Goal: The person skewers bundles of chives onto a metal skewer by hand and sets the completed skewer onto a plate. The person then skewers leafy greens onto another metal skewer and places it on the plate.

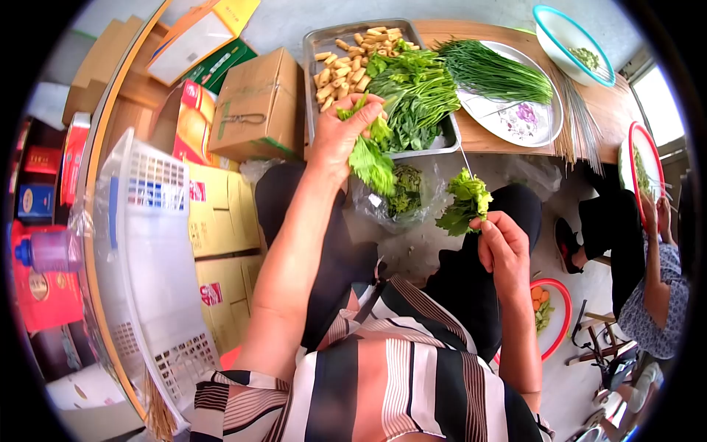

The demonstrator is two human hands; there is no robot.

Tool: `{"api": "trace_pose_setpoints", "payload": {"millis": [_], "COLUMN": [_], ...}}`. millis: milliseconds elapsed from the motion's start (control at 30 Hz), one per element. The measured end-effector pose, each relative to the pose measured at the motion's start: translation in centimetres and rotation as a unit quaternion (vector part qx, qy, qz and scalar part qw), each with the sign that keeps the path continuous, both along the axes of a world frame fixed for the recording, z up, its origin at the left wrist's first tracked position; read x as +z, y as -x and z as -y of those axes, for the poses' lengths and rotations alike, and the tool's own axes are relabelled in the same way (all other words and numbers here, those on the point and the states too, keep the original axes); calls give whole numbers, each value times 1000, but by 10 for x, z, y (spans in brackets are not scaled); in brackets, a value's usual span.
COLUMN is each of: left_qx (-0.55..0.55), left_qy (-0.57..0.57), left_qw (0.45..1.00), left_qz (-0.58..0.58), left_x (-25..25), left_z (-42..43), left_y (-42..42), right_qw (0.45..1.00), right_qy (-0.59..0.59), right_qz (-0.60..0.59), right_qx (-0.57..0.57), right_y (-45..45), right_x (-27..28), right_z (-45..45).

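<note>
My left hand [349, 135] is closed around a bunch of leafy greens [372, 166] near the front edge of a metal tray [453, 140]. The right hand [504, 247] pinches a thin skewer, its fingers just below a clump of leaves [468, 202] threaded on it; the skewer's tip points up toward the tray. In the tray lie cut beige pieces [346, 70] at the left and a heap of green leaves and stems [420, 88] at the right. A plastic bag with greens [405, 191] sits below the tray, between my knees.
On the wooden table [611, 140] are a flowered plate [549, 125] with long green stalks, loose skewers [582, 125] and a blue-rimmed bowl [571, 48]. Boxes [258, 103] and a white crate [147, 258] stand left. Another person [655, 302] sits right, near red-rimmed bowls [563, 313].
</note>
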State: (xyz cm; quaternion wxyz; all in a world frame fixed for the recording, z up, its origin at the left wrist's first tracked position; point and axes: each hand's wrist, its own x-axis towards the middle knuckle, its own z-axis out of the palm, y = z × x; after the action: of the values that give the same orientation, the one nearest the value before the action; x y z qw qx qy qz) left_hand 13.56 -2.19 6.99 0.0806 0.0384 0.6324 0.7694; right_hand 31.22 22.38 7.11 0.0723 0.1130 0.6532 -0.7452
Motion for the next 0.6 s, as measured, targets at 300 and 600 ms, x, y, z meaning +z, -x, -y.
{"api": "trace_pose_setpoints", "payload": {"millis": [300,600], "left_qx": [-6,-12], "left_qy": [-165,-191], "left_qw": [982,977], "left_qz": [87,90], "left_x": [25,32], "left_z": [7,16], "left_y": [-83,-107], "right_qw": [990,983], "right_qy": [-83,-132], "right_qz": [-50,-56], "right_qx": [101,115], "right_y": [-30,-37], "right_x": [65,68], "right_z": [43,61]}}
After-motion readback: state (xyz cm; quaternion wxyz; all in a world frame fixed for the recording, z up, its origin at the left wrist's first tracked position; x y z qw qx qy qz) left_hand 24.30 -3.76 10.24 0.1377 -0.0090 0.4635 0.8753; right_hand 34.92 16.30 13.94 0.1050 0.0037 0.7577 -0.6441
